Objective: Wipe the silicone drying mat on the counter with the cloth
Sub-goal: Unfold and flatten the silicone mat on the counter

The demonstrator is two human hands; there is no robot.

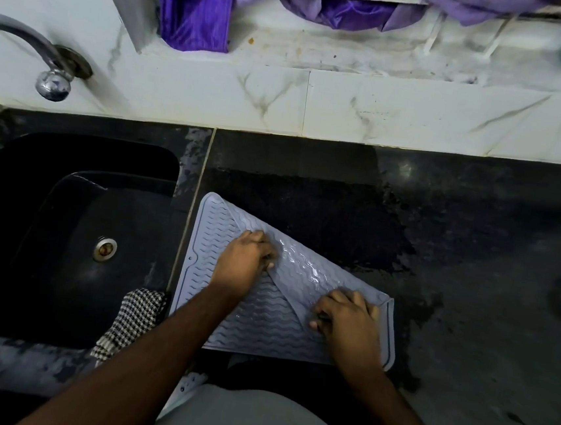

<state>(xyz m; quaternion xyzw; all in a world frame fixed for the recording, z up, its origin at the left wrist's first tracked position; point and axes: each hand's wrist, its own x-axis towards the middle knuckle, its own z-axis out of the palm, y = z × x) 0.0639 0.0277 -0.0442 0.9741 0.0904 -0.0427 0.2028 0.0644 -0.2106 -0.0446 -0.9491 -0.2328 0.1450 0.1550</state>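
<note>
two hands are on the silicone drying mat [206,256], which lies on the dark counter [476,231] at lower centre of the frame, just right of the black sink [65,226]. the mat's far right part is folded over diagonally onto itself, so its glossy, wet-looking underside faces up across the middle. the left hand [243,263] sits at the fold line near the mat's centre, fingers curled and apparently pinching the folded flap. the right hand [347,318] is at the lower right, fingers curled round the flap's edge, so both look narrow and holding mat material rather than spread flat. the cloth [132,318], a black-and-white checked one, lies bunched at the sink's front edge, just left of the mat's lower left corner and touching or nearly touching it; neither hand holds it. a dark wet patch shows on the counter where the folded part would lie flat. judging from this, the wiping of the mat is not under way at this moment: the hands are busy folding or turning the mat, perhaps to reach its underside or the counter below. whether the ribbed top face has been wiped cannot be told. picking up the cloth and passing it over the mat looks left to do.
</note>
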